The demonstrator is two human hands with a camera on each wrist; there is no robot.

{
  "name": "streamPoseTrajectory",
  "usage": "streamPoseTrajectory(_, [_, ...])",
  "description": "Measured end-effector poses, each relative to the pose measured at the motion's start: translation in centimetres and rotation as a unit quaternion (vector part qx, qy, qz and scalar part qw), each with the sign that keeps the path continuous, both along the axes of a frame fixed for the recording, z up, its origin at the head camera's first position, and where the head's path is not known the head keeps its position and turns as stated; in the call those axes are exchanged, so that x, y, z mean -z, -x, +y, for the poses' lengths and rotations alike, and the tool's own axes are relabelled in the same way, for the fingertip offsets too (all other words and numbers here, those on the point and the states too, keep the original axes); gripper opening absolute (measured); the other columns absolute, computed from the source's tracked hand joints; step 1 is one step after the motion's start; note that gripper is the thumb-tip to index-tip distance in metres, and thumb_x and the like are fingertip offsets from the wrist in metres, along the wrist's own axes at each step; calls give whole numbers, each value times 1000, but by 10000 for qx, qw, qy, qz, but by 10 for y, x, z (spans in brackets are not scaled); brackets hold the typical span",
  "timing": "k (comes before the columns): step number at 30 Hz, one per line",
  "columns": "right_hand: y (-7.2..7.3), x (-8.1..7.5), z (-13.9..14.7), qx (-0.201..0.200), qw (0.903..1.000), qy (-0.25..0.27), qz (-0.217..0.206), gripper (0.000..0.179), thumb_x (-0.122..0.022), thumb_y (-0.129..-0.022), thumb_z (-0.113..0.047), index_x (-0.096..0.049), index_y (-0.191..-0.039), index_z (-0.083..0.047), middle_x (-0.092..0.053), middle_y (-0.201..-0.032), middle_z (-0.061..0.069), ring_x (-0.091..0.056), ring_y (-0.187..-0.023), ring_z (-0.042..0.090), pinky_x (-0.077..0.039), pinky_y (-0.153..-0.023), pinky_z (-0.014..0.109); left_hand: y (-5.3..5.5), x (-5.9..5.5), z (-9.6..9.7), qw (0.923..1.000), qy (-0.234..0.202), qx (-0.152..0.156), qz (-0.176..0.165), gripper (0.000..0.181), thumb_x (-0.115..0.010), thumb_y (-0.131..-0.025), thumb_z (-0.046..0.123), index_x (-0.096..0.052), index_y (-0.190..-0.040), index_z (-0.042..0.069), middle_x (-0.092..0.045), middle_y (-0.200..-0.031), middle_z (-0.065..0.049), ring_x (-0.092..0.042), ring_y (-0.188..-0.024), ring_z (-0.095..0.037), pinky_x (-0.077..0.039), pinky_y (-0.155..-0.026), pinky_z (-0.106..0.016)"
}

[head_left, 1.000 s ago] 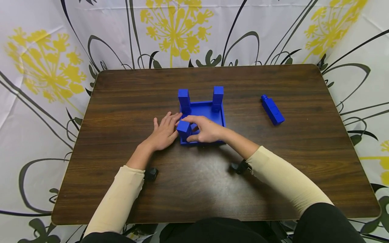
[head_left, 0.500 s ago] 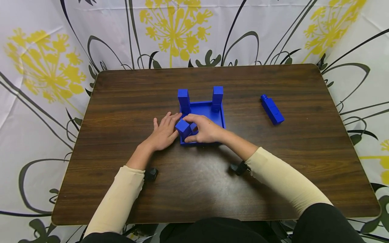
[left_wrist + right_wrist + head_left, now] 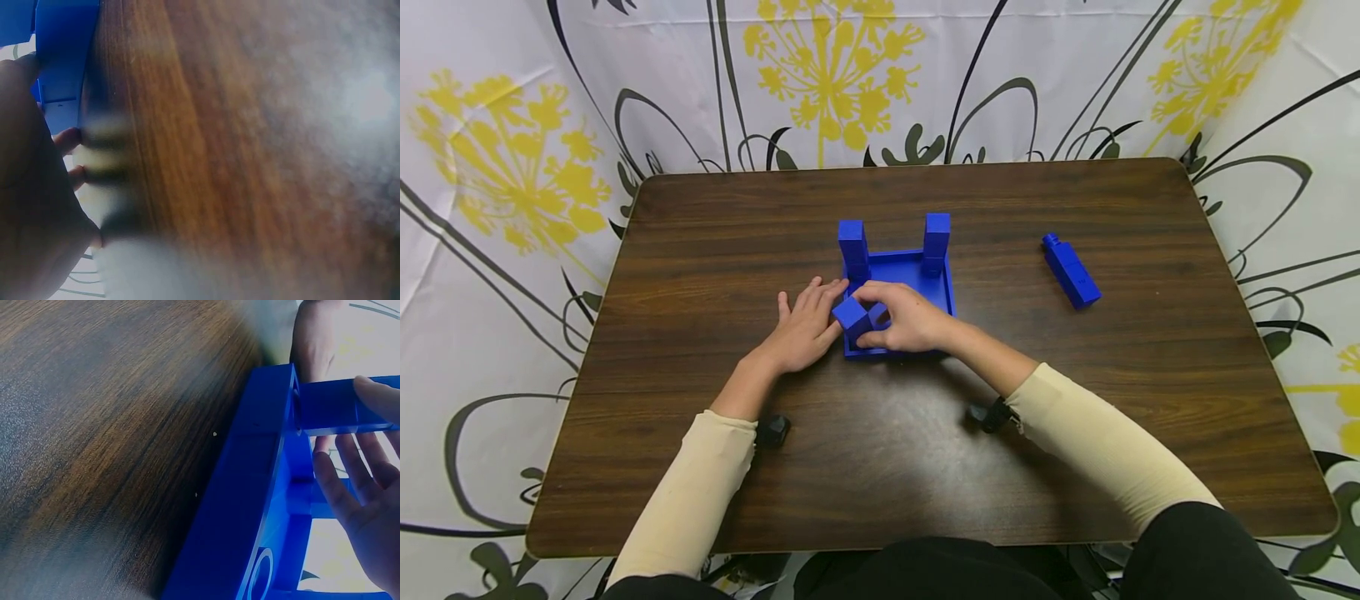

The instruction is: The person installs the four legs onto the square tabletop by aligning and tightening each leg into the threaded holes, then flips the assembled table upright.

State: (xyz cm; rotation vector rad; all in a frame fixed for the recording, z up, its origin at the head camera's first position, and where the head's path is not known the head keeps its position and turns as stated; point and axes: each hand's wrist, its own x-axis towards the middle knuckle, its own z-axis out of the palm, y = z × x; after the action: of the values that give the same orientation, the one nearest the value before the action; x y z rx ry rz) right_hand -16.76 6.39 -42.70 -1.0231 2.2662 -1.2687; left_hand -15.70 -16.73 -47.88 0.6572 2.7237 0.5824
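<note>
A blue square panel with a raised rim [image 3: 895,265] lies on the wooden table. Two blue square posts stand at its far corners, the left post [image 3: 853,248] and the right post [image 3: 936,243]. My right hand [image 3: 907,318] grips a third blue post [image 3: 852,318] at the near left corner, thumb on one side and fingers on the other. In the right wrist view this post [image 3: 328,405] stands in the corner, and a round socket [image 3: 261,575] shows at another corner. My left hand [image 3: 807,327] lies with fingers extended along the panel's left side.
A loose blue post with a round threaded-looking end [image 3: 1072,272] lies on the right of the brown table [image 3: 1150,350]. Behind the table hangs a white cloth with yellow flowers [image 3: 827,75].
Between the thumb and fingers of my right hand, the held post has turned about its length, mostly in the first half second. My left hand has stayed in place.
</note>
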Motion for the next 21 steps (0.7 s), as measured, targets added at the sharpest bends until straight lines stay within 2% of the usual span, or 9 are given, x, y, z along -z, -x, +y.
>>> streamPoseTrajectory(10, [0, 1, 1, 59, 9999, 24, 113, 38, -81, -80, -7, -64, -115, -6, -62, -109, 3, -59, -105, 16, -53, -80, 25, 0, 0, -1, 10000, -43, 54, -19, 60, -35, -106, 39, -6, -158, 30, -14, -162, -7, 2, -149, -30, 10, -105, -70])
streamPoseTrajectory(21, [0, -1, 4, 83, 9998, 119, 116, 40, -79, -80, -3, -64, -117, -5, -63, -110, 4, -60, -104, 16, -54, -82, 35, 0, 0, -1, 10000, -42, 60, 12, 60, -35, -106, 40, -7, -158, 29, -15, -161, -8, 1, -149, -31, 9, -105, -70])
